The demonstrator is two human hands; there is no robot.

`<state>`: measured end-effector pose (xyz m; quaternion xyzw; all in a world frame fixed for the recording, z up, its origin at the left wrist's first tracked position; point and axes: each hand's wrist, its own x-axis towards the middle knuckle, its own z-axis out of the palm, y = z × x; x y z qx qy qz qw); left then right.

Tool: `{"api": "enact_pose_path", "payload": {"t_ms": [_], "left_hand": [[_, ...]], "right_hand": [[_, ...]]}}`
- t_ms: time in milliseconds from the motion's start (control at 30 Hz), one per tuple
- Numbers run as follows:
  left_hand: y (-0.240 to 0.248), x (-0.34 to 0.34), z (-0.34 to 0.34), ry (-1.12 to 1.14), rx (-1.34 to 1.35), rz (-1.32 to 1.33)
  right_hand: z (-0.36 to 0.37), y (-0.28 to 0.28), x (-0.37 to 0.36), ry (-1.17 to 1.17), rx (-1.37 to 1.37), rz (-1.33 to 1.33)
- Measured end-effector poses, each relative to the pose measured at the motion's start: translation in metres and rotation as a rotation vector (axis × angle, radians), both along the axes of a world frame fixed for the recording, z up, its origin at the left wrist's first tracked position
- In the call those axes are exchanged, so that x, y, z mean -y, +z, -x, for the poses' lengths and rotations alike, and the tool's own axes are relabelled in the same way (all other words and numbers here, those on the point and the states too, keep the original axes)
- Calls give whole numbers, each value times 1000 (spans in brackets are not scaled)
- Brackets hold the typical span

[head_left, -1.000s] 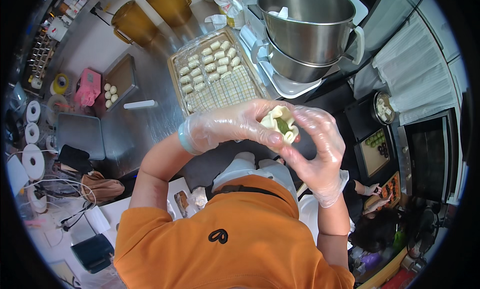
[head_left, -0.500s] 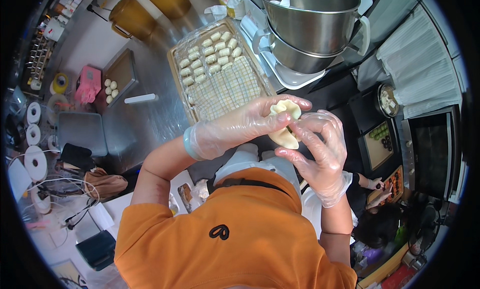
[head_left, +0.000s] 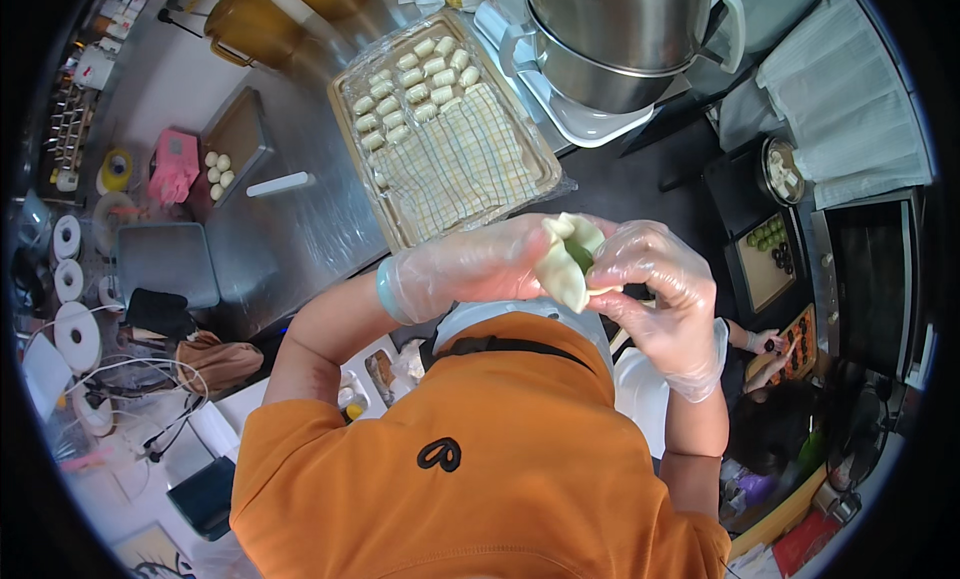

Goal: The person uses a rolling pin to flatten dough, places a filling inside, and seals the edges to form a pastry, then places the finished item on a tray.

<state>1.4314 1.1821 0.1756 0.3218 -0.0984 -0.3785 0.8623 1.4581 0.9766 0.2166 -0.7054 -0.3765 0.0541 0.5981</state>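
Observation:
Both my hands wear clear plastic gloves and meet in front of my body. My left hand [head_left: 490, 264] cups a pale dough wrapper [head_left: 560, 277] with pleated, raised edges. Inside the wrapper, a green filling [head_left: 578, 254] shows through the gap. The thumb and fingers of my right hand [head_left: 672, 304] pinch the wrapper's right edge. Beyond my left hand, a tray [head_left: 352, 151] on the steel worktable carries rows of small pale dough pieces [head_left: 436, 69], partly covered by a checked cloth [head_left: 455, 169].
Stacked steel pots [head_left: 605, 74] stand at the far right over a white tray [head_left: 585, 131]. White dough balls [head_left: 218, 175], a white bar-shaped tool [head_left: 280, 185] and a pink container [head_left: 173, 167] are on the left. Another person's gloved hands [head_left: 765, 341] work over an orange tray [head_left: 800, 344].
The wrapper has turned in my hands, so more green filling shows. My right hand has shifted slightly right and now pinches the edge. The whole view has tilted a little.

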Motion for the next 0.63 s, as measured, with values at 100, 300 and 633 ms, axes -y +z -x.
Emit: {"api": "enact_pose_path", "payload": {"t_ms": [100, 300, 633], "left_hand": [[0, 4, 1, -61, 0, 6], [38, 11, 4, -47, -56, -264], [22, 13, 1, -220, 86, -113]], "right_hand": [[3, 4, 8, 27, -151, -9], [0, 16, 7, 51, 196, 4], [-10, 30, 15, 239, 244, 118]]}}
